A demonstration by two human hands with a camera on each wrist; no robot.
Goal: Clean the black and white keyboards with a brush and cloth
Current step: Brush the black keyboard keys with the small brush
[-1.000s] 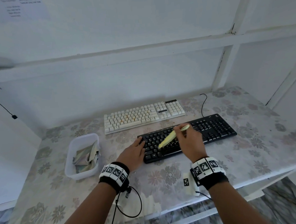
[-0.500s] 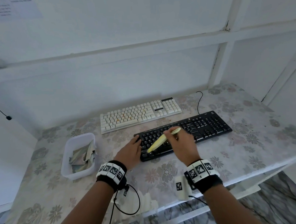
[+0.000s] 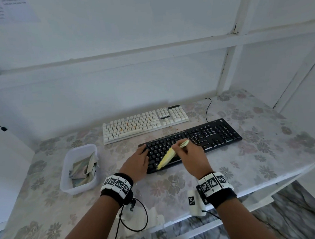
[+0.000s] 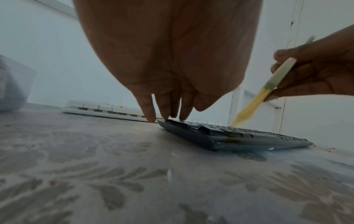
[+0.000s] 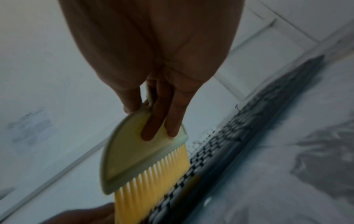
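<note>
A black keyboard (image 3: 208,135) lies slanted on the flowered table, and a white keyboard (image 3: 144,122) with orange specks sits behind it. My right hand (image 3: 189,158) pinches a pale yellow brush (image 3: 168,156) by its flat head (image 5: 138,144); the yellow bristles (image 5: 153,181) sweep the black keyboard's (image 5: 239,136) left keys. My left hand (image 3: 137,162) rests with straight fingers (image 4: 164,112) on the black keyboard's (image 4: 239,137) left end. The cloth (image 3: 83,170) lies crumpled in a clear tub.
The clear plastic tub (image 3: 72,187) stands left of the hands. A black cable (image 3: 207,107) runs from the keyboards toward the back wall. White walls and a post (image 3: 223,70) close in the table at the back and right. The table's front edge (image 3: 266,185) is close to my wrists.
My right hand has carried the brush leftward and nearer along the black keyboard, toward its left front corner. The left hand stays on the keyboard's left end.
</note>
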